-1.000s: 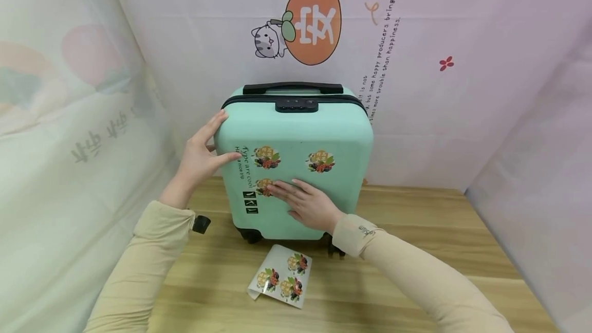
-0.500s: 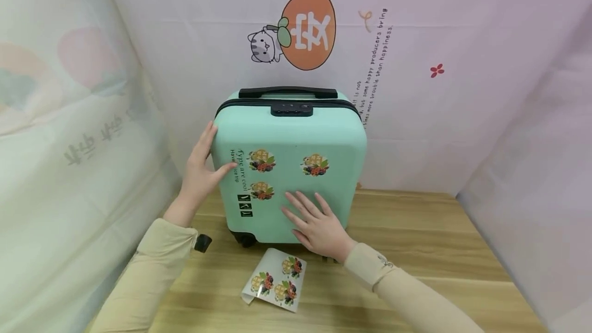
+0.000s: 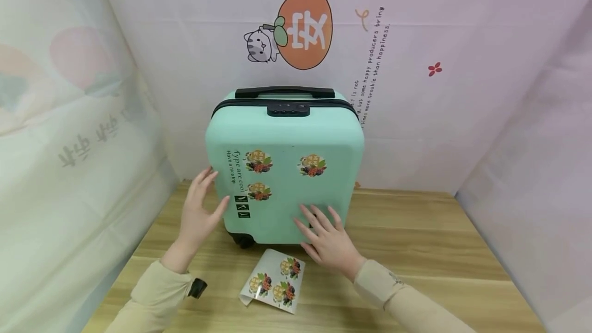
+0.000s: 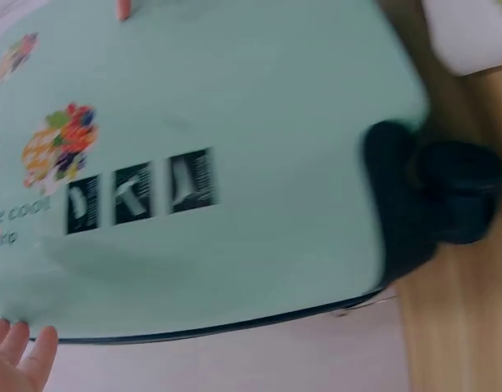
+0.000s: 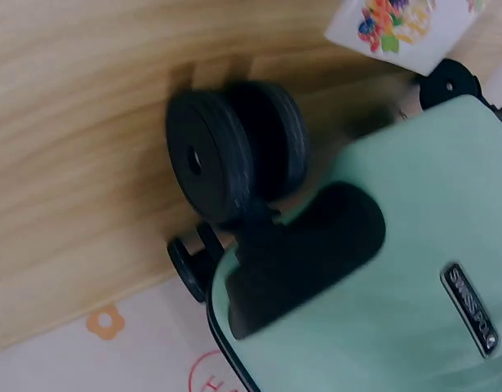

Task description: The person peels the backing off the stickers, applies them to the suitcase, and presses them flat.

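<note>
A mint-green hard-shell suitcase (image 3: 287, 132) stands upright, its front facing me. Three fruit stickers are on that front: one at upper left (image 3: 258, 161), one at upper right (image 3: 312, 165) and one lower left (image 3: 259, 191). My left hand (image 3: 196, 220) is at the suitcase's left edge, fingers and thumb spread; its fingertips (image 4: 40, 349) show low in the left wrist view. Over the lower right front is my right hand (image 3: 334, 244), fingers spread, holding nothing. It partly covers a small dark nameplate (image 5: 471, 309), plain in the right wrist view. Before the suitcase lies a sticker sheet (image 3: 288, 287) with three fruit stickers.
The suitcase has black wheels (image 5: 210, 155) on a wood-grain table (image 3: 416, 251). A black carry handle (image 3: 284, 92) and a combination lock (image 3: 289, 110) are at its top. Printed cloth (image 3: 407, 112) hangs behind and along both sides.
My right hand has left the lower left sticker, moving right and down. My left hand has slid down the suitcase's left edge. The sticker sheet stays on the table.
</note>
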A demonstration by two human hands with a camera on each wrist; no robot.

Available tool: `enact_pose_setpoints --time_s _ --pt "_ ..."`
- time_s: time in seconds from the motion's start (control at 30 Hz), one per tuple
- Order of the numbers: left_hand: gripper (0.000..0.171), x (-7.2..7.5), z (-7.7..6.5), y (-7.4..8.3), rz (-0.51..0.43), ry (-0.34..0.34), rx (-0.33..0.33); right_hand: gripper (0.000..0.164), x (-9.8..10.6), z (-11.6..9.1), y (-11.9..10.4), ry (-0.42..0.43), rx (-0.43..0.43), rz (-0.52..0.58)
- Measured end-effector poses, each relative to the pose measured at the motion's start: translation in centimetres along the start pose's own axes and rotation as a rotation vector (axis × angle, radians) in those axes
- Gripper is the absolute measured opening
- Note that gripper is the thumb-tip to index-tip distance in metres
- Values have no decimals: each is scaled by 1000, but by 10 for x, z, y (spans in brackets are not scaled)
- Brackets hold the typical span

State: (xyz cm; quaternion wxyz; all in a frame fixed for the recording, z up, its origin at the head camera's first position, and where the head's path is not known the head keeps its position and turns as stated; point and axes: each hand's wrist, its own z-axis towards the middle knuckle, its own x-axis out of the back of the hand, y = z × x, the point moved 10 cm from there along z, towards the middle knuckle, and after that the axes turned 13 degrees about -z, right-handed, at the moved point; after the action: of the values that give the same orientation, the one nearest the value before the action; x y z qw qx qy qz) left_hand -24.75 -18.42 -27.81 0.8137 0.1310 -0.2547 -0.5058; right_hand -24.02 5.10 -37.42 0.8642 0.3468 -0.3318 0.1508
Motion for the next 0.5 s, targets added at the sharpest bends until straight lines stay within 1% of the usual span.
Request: enact_pose_setpoints --time_s 0.13,0.23,0.37,0.47,0.5 --pt "59 -8 -16 0 -2 -36 -19 57 -4 -8 -2 -9 -12 26" --pt "57 -15 -29 0 22 -80 -17 55 -10 -15 -7 -53 -15 24" --pt "54 -28 -51 2 59 -191 -19 45 -21 -22 -18 -153 13 40" --pt "49 -39 -68 2 51 -284 -7 49 -26 -24 -25 -216 31 68" --pt "48 -42 -73 1 43 -311 9 51 -28 -24 -27 -230 37 70"
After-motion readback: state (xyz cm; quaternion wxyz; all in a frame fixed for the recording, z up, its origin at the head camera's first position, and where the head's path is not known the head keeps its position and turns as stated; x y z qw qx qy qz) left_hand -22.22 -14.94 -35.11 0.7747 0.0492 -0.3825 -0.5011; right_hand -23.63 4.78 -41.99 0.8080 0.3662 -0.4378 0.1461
